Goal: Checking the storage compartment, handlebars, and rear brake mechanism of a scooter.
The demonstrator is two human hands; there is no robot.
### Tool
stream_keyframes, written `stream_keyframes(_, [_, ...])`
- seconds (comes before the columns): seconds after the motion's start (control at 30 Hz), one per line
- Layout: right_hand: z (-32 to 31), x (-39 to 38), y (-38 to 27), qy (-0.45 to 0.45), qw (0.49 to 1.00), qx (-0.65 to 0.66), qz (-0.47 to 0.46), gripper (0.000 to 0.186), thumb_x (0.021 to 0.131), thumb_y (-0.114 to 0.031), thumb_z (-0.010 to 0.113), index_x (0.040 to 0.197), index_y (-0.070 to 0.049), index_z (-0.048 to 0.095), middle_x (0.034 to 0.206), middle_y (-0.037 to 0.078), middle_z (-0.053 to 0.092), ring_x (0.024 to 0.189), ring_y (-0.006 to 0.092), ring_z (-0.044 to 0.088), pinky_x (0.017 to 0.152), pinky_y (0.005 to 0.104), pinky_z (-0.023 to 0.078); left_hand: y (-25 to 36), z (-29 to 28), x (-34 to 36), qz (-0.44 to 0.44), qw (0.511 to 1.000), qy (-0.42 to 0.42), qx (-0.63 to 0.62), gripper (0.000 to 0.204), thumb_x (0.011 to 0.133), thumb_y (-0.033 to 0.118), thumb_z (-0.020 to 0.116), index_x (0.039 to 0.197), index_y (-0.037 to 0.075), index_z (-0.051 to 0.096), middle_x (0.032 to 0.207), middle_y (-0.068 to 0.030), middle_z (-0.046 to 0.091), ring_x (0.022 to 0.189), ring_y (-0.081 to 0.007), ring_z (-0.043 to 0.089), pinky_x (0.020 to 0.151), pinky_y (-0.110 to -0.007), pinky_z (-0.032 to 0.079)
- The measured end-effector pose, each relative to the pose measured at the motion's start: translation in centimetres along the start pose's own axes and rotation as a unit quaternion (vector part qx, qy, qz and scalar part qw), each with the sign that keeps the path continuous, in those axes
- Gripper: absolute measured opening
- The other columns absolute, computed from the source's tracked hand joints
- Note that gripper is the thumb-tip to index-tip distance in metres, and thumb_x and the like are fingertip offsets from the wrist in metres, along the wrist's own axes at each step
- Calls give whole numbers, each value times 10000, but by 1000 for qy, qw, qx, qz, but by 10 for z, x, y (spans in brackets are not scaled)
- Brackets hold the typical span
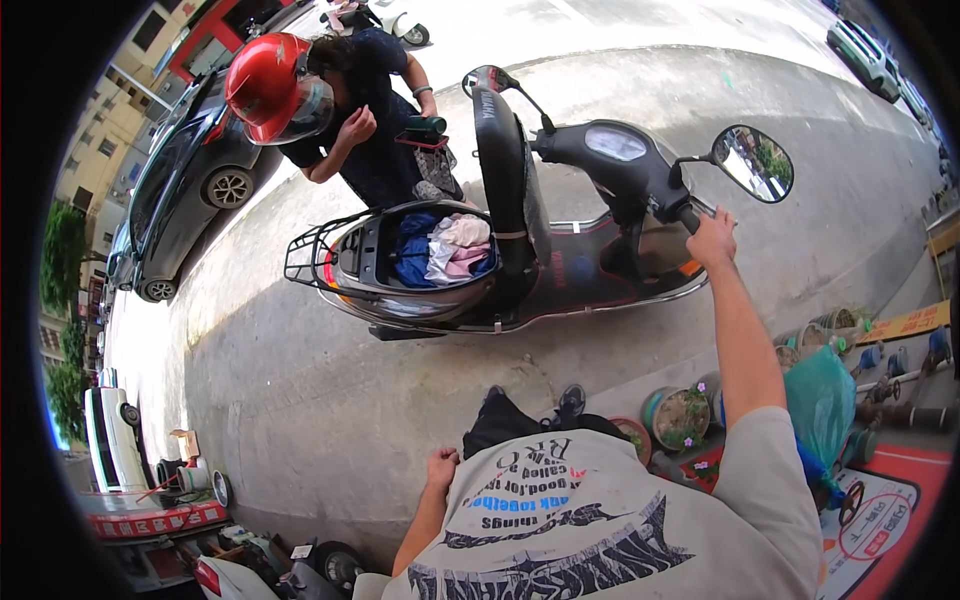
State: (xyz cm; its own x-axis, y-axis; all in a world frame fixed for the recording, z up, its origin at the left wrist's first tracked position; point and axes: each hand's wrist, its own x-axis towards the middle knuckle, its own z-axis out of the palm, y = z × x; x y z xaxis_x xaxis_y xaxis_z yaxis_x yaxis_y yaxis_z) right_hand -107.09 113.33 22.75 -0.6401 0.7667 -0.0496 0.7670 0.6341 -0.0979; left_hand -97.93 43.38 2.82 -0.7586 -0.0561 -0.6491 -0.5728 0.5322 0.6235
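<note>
A dark scooter point(590, 265) stands crosswise before me, front end to the right. My right hand point(712, 240) reaches out and is closed around its near handlebar grip point(689, 217). The seat point(503, 160) is tipped up on edge. Under it, the storage compartment point(372, 265) lies uncovered, with bunched blue, white and pink cloth point(458, 247) inside. My left hand point(443, 466) hangs low beside my left thigh, fingers curled in, and nothing shows in it.
Behind the scooter stands a person in a red helmet point(265, 90), holding a dark green item point(425, 125). A dark car point(190, 180) is parked at left. Potted plants point(678, 415) and a green plastic bag point(820, 400) sit at right. The scooter's rear rack point(318, 258) juts left.
</note>
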Motion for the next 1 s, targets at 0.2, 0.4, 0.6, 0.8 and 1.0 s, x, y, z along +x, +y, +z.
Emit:
stream_keyframes(0.2, [3,4,4,12,1000,3,-6,399,781,-163,628,1175,-98,631,1505,151,326,1420,371,254,1049,476,429,5,1,5,9,1000,0,18,224,859,99,642,1051,-18,657,861,-100,685,761,-182,645,687,-313,534])
stream_keyframes(0.4, [2,4,2,6,1000,0,-1,419,780,-161,629,1192,-88,619,1502,157,330,1416,375,260,1047,468,431,25,4,-5,-16,1000,-1,16,233,862,124,645,1053,-9,655,855,-91,675,710,-162,630,570,-295,518])
stream_keyframes(0.6, [-2,2,-1,-1,1000,-5,-1,416,780,-153,625,1189,-82,618,1508,163,322,1415,375,263,1056,470,423,12,2,-1,-6,1000,-13,2,188,857,111,649,1013,7,643,841,-86,664,716,-167,629,585,-310,533])
stream_keyframes(0.8, [-3,1,-1,-4,1000,-7,4,411,776,-152,630,1180,-77,616,1511,165,316,1417,374,258,1064,465,416,15,5,1,-24,1000,-16,1,204,859,110,646,1037,12,630,873,-91,663,755,-175,636,616,-318,548])
stream_keyframes(1.0, [0,2,1,17,1000,0,0,417,756,-100,607,1172,-79,625,1483,151,352,1407,365,271,1051,477,427,12,3,7,-28,999,-19,-5,211,864,116,642,1049,15,631,883,-86,664,765,-174,635,617,-319,547])
